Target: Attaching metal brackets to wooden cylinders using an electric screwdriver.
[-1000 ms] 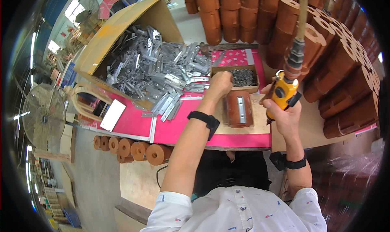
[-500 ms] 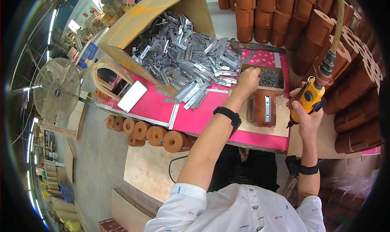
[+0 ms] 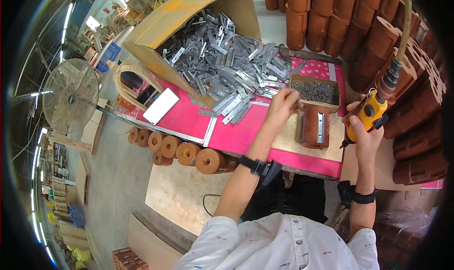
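Observation:
My right hand (image 3: 367,136) grips a yellow-and-black power screwdriver (image 3: 368,115), its dark tip pointing down beside the workpiece. A hose or cable runs up from its top. My left hand (image 3: 283,110) is just off the near left corner of a small open box (image 3: 326,107) of small dark screws (image 3: 314,92). Its fingertips are pinched together; what they hold, if anything, is too small to make out. Between my hands lies a reddish-brown wooden block (image 3: 309,128) with a rounded side. A shiny metal strip (image 3: 320,128) lies lengthwise on it.
A cardboard box (image 3: 156,26) spills metal strips (image 3: 236,76) over the pink tabletop (image 3: 231,135). A phone (image 3: 161,106) lies to the left. Brown cylinders (image 3: 421,114) are stacked at the right and back; several more (image 3: 208,161) line the front edge. A fan (image 3: 71,99) stands far left.
My left hand has come out of the screw box, back toward me and left, fingers pinched. My right hand still holds the screwdriver in about the same place. The whole view has shifted slightly.

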### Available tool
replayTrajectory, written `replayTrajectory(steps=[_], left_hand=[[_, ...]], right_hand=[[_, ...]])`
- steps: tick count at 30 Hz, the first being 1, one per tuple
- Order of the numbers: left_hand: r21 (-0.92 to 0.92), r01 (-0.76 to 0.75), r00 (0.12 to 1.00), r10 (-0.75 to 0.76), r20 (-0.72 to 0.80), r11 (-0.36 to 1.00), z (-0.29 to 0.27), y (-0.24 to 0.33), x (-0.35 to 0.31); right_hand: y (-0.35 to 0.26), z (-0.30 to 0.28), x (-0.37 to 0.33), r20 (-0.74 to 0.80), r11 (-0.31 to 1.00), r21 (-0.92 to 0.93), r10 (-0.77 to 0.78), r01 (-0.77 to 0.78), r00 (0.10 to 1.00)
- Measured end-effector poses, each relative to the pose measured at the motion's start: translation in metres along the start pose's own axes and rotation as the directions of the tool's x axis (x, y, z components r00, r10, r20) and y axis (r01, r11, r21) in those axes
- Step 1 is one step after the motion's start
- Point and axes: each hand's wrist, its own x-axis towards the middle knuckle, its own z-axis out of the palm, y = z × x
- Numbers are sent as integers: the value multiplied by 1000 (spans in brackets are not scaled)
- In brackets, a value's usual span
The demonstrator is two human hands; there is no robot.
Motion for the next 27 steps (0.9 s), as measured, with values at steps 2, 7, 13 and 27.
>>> replayTrajectory(steps=[2, 7, 13, 27], left_hand=[[-166, 55, 998, -53, 18, 985, -3, -8, -22], [659, -189, 944, 320, -82, 728, -16, -22, -56], [907, -418, 829, 434, 353, 59, -21, -29, -57], [948, -303, 935, 162, 316, -99, -18, -8, -55]], right_hand=[[0, 1, 1, -14, 1000, 11, 2, -1, 1000], [-2, 8, 4, -19, 998, -48, 38, -39, 999], [-6, 13, 3, -19, 999, -4, 44, -44, 999], [0, 13, 5, 2, 998, -56, 21, -21, 1000]])
